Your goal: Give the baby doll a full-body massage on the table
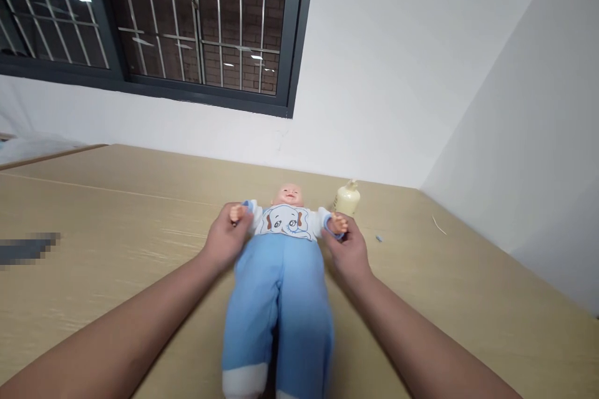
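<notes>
A baby doll [281,274] lies on its back on the wooden table [116,230], head away from me, dressed in blue trousers and a white top with an elephant print. My left hand [225,240] grips the doll's arm on the left side, near its small hand. My right hand [347,250] holds the doll's other arm at the blue cuff. Both of my forearms reach in from the bottom edge on either side of the doll's legs.
A cream baby bottle [346,198] stands just beyond the doll's arm on the right. Small scraps [378,239] lie on the table farther right. A white wall and a barred window [196,25] rise behind; a side wall bounds the table on the right.
</notes>
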Motion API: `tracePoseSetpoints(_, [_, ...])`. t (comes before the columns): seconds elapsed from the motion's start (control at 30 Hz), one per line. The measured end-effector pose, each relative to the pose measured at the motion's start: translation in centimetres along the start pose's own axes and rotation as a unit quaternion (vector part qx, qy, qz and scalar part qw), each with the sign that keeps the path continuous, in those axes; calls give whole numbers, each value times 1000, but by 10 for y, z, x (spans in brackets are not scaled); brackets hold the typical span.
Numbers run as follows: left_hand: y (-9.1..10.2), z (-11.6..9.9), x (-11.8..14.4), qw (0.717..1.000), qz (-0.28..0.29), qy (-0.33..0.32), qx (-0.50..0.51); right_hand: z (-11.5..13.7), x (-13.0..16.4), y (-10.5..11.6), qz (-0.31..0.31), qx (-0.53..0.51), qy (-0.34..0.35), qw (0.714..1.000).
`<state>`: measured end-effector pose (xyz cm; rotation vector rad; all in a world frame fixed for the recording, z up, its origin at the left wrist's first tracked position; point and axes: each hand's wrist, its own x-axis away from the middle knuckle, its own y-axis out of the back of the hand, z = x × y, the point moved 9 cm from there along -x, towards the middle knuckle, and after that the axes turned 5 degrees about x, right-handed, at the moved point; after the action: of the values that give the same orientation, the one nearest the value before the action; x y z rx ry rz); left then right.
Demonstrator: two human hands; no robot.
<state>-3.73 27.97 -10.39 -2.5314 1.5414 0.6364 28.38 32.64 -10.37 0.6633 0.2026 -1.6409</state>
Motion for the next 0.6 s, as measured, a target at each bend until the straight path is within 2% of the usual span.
tracePoseSetpoints(0.1, [-23,-24,17,987,113,-80,-77,25,12,-15,71,69,80,992])
tracePoseSetpoints(0.17, [-30,-34,25,975,143,-121,-121,40,21,-24,107,118,135,978])
tracePoseSetpoints(0.3, [-39,-39,32,954,165,-167,-187,54,34,-39,164,192,182,950])
tracePoseSetpoints(0.43, [-44,-39,35,943,177,-190,-209,56,38,-45,186,221,200,936])
tracePoseSetpoints(0.53, [-43,-38,34,950,167,-174,-198,53,35,-44,178,208,197,941])
tracePoseSetpoints(0.6, [-37,-36,30,964,141,-143,-176,45,28,-36,143,181,173,958])
